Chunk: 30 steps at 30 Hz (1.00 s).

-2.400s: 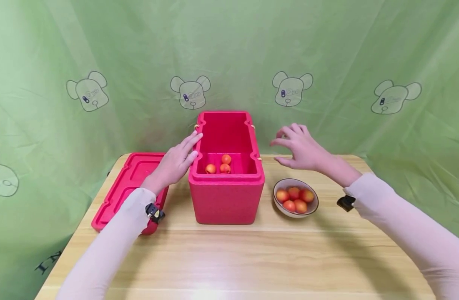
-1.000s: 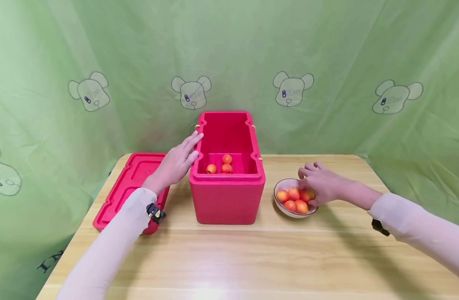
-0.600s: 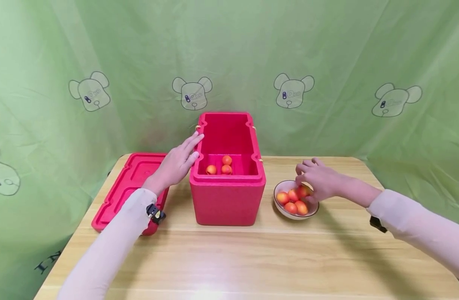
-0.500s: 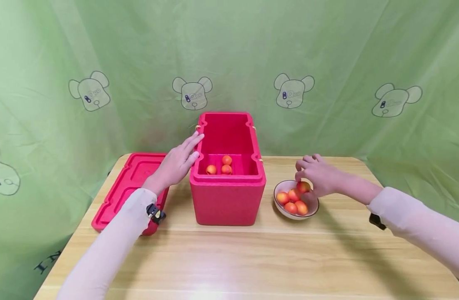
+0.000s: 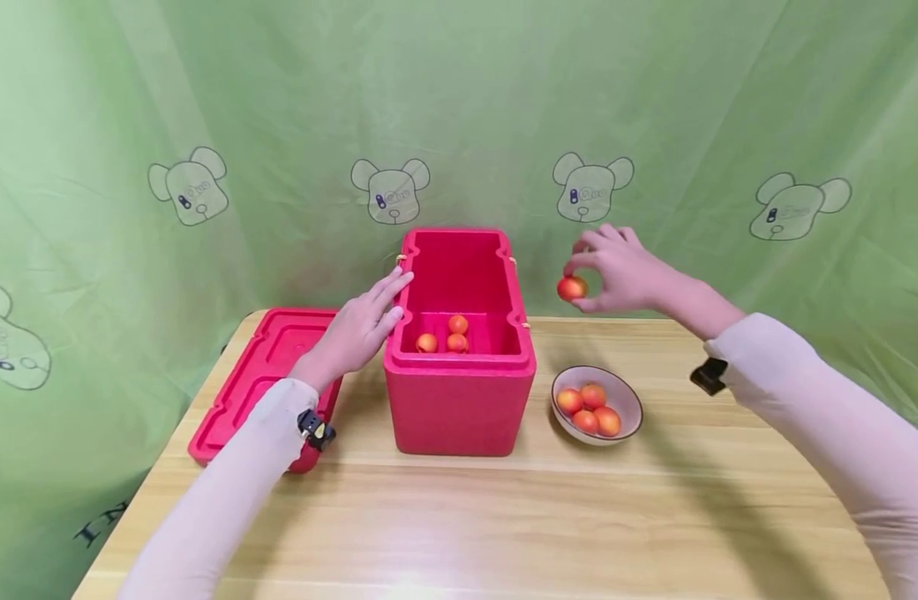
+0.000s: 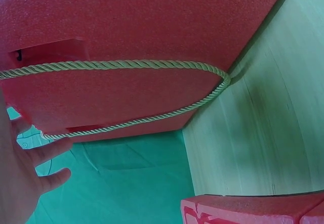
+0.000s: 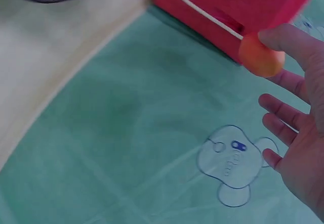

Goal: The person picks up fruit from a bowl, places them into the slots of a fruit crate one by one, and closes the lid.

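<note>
A deep red foam box [image 5: 459,408], lidless, stands in the middle of the table. Three small orange-red fruits [image 5: 458,324] show on its floor. My left hand [image 5: 357,333] rests on the box's left rim, fingers straight; the left wrist view shows it beside a rope handle [image 6: 147,64]. Right of the box and raised above the table, my right hand [image 5: 619,271] pinches one round orange-red fruit [image 5: 571,288] between thumb and forefinger. In the right wrist view the same fruit [image 7: 260,55] shows at the thumb tip, the other fingers spread.
A pale bowl [image 5: 625,396] with a dark rim stands right of the box and holds several more fruits [image 5: 594,396]. The red lid [image 5: 237,400] lies on the left part of the wooden table [image 5: 459,525]. Behind hangs a green curtain [image 5: 474,75] printed with bear heads.
My right hand has gone down to the bowl, taken a fruit from its right side and lifted it up and leftward. My left hand has stayed on the box's rim.
</note>
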Tool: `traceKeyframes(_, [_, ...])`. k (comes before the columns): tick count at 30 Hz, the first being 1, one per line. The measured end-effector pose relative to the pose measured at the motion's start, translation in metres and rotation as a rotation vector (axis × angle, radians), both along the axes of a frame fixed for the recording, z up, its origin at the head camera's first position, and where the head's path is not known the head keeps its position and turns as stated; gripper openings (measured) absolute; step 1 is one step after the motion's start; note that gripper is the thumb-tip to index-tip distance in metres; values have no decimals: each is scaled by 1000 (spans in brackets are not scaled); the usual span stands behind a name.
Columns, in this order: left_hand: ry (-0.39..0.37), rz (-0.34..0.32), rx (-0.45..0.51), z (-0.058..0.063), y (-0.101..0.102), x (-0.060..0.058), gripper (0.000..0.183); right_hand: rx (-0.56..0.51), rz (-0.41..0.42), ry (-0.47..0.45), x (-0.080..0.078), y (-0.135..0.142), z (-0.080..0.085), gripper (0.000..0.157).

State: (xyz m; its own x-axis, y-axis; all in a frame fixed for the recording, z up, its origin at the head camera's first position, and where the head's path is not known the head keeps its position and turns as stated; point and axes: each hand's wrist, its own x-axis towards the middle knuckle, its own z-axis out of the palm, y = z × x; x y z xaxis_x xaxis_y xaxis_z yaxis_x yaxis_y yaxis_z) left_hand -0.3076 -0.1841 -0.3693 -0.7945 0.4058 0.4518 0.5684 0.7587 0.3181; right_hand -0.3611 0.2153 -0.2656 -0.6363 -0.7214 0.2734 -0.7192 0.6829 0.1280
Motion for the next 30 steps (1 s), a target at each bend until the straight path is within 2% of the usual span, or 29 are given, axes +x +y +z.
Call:
traceKeyframes(7, [8, 5, 1, 0, -2, 0, 57, -95, -11, 31, -20, -31, 20, 36])
traceKeyframes(15, [-13, 15, 12, -3, -1, 0, 58, -177, -1, -17, -34, -67, 24, 38])
traceKeyframes(21, [-9, 10, 18, -6, 0, -1, 57, -138, 12, -59, -37, -92, 18, 43])
traceKeyframes(30, [2, 1, 14, -4, 1, -3, 57, -37, 55, -49, -34, -111, 4, 36])
